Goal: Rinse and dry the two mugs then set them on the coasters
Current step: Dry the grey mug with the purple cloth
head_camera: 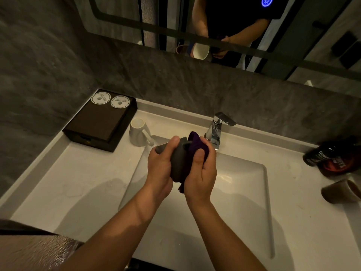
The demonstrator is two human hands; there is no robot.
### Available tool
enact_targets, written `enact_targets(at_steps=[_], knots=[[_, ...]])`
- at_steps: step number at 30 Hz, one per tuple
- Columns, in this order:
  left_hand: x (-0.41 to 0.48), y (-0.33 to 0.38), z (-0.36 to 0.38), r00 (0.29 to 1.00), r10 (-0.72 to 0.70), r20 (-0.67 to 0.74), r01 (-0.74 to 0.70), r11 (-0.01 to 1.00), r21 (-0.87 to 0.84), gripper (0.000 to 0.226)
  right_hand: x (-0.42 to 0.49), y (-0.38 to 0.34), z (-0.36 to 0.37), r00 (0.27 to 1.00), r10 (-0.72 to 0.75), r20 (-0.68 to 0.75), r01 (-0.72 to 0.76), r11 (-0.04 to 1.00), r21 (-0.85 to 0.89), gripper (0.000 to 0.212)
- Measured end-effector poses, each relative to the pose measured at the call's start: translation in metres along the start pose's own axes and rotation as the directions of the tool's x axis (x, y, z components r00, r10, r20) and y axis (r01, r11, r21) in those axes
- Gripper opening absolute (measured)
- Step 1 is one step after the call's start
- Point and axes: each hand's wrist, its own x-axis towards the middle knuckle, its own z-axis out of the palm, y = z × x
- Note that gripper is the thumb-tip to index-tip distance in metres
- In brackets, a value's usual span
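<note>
L hand (pixel 160 161) holds grey mug (pixel 178 163) over sink (pixel 244 173); R hand (pixel 201 171) grips purple cloth (pixel 195 145) on it. White mug (pixel 138 133) on counter (pixel 88 173) by black box (pixel 99 122) w/ 2 coasters (pixel 100 98) on top.

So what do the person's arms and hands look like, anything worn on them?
Nothing worn: no sleeves, gloves, watch or rings show on the left hand or right hand, or up either arm. The mirror reflects a black short-sleeved top.
</note>
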Motion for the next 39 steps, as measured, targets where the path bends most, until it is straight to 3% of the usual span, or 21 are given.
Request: enact_targets(at_steps=[4,8,12,14,20,23,25,29,31,34,39], knots=[[0.006,-0.002,-0.007,0.997,-0.074,0.032,0.075,0.995,-0.059,0.021,0.001,-0.004,-0.006,0.983,0.143,0.114,-0.156,0.981,0.113,0.033],[0.010,0.006,-0.009,0.983,-0.168,0.068,0.174,0.980,-0.093,0.068,0.016,-0.006,-0.009,0.976,0.133,0.172,-0.137,0.990,0.014,0.027],[0.010,0.004,-0.009,0.977,-0.183,0.108,0.192,0.978,-0.083,0.052,0.036,-0.003,-0.012,0.985,0.106,0.137,-0.089,0.988,-0.128,0.020],[0.012,0.001,-0.009,0.981,-0.161,0.109,0.171,0.981,-0.088,0.041,0.040,0.002,-0.014,0.989,0.055,0.135,-0.029,0.981,-0.191,0.029],[0.011,0.004,-0.007,0.986,-0.152,0.062,0.156,0.985,-0.079,0.051,0.020,0.008,-0.019,0.914,-0.145,0.380,0.271,0.914,-0.303,0.046],[0.011,0.001,-0.010,0.984,-0.174,0.037,0.177,0.982,-0.068,0.050,0.021,0.014,-0.022,0.887,-0.192,0.420,0.360,0.858,-0.367,0.049],[0.007,0.001,-0.007,0.979,-0.203,0.030,0.205,0.975,-0.082,0.050,0.024,0.017,-0.021,0.914,-0.156,0.374,0.297,0.887,-0.354,0.049],[0.000,0.004,0.000,0.965,-0.262,0.000,0.260,0.957,-0.127,0.056,0.032,0.012,-0.016,0.964,0.102,0.245,-0.053,0.979,-0.196,0.037],[0.000,0.005,-0.001,0.962,-0.274,-0.008,0.270,0.951,-0.151,0.055,0.028,0.009,-0.017,0.966,0.074,0.247,-0.021,0.978,-0.208,0.037],[0.001,0.011,-0.003,0.953,-0.302,0.032,0.304,0.943,-0.135,0.054,0.020,0.008,-0.020,0.953,-0.077,0.294,0.156,0.954,-0.257,0.046],[0.011,0.022,-0.016,0.954,-0.297,0.053,0.298,0.954,-0.016,0.036,0.029,0.018,-0.029,0.952,-0.111,0.284,0.188,0.948,-0.258,0.047]])
